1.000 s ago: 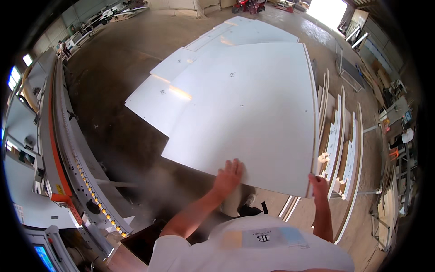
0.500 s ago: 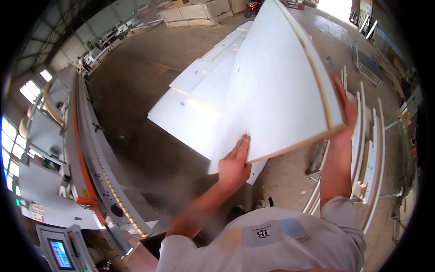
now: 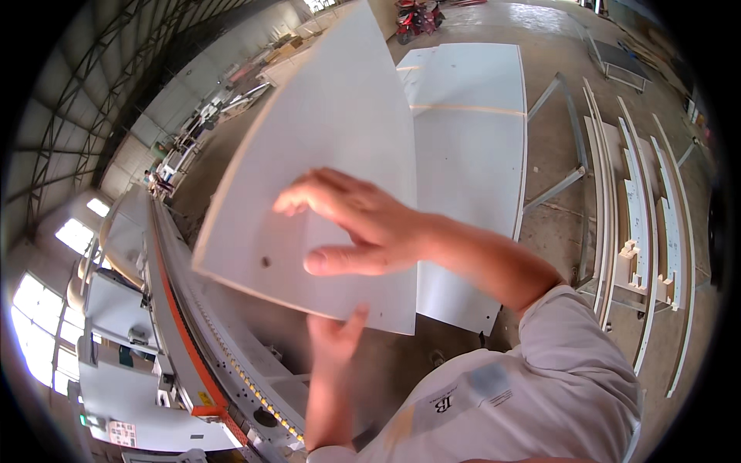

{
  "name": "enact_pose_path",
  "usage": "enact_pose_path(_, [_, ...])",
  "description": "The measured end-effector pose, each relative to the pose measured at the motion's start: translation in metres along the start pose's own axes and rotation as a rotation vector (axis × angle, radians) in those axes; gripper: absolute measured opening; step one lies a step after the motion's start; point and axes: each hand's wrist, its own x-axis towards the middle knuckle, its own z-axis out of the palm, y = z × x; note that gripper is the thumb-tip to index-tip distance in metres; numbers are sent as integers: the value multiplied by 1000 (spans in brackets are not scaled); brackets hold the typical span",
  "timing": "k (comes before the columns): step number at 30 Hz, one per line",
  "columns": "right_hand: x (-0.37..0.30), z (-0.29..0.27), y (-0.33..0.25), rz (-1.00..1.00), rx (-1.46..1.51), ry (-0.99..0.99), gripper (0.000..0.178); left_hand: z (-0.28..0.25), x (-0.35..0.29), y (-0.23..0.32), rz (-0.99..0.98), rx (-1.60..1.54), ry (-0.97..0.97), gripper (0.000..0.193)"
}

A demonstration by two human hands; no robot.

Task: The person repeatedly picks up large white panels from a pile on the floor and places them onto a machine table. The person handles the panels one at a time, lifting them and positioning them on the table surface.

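Observation:
A long white board (image 3: pixel 324 116) with a raw brown edge rises tilted in front of me. My left hand (image 3: pixel 333 339) grips its near edge, thumb on the upper face and fingers hidden underneath. Over the same face is my right hand (image 3: pixel 359 224), its thumb and fingers spread and holding nothing. Whether its fingertips brush the surface I cannot tell. A dark round spot (image 3: pixel 266 262) marks the board close to its left corner. Behind it and to the right lie more white panels (image 3: pixel 471 162), partly covered by the board.
On my left runs a long machine (image 3: pixel 185 339) with an orange strip and a row of yellow rollers. Narrow white strips (image 3: pixel 637 216) lie on a metal rack at the right. A red motorbike (image 3: pixel 417 17) stands far back.
The board has swung from the right over to the left, in front of the machine. My right hand has left its far edge and opened above its face. My left hand now holds the near edge.

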Motion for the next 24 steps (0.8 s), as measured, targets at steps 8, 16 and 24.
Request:
enact_pose_path(8, [-287, 119, 138, 1225, -176, -34, 52, -132, 30, -20, -99, 133, 105, 19])
enact_pose_path(16, [-544, 154, 144, 1952, -281, -154, 76, -191, -8, -81, -262, -151, 290, 26])
enact_pose_path(24, [-523, 6, 97, 2214, -491, 161, 76, -116, -136, -145, -660, -327, 478, 45])
